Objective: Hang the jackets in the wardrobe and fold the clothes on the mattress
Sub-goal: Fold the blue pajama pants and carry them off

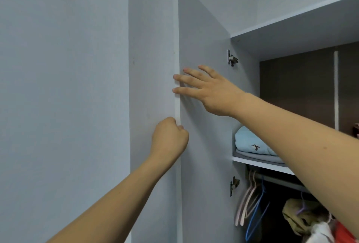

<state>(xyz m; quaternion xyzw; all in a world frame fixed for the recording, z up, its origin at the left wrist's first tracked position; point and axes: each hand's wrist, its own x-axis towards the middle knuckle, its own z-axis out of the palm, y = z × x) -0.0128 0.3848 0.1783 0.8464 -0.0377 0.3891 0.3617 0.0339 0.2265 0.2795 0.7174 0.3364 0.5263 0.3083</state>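
Note:
The grey wardrobe door point(204, 145) stands swung open, edge-on to me. My left hand point(169, 137) grips the door's pale front edge, fingers curled behind it and thumb on the inner face. My right hand point(209, 91) lies flat on the inner face higher up, fingers straight and spread, tips reaching the edge. Inside the wardrobe a rail point(281, 181) carries empty pink and blue hangers point(252, 207). An olive jacket point(299, 215) hangs there, with white and red clothes point(330, 233) lower right. No mattress is in view.
A shelf point(262, 164) holds folded light-blue and grey clothes point(250, 143). Two metal hinges point(232, 59) join the door to the wardrobe side. A plain grey wall point(64, 106) fills the left. The wardrobe's top panel point(301, 27) runs across the upper right.

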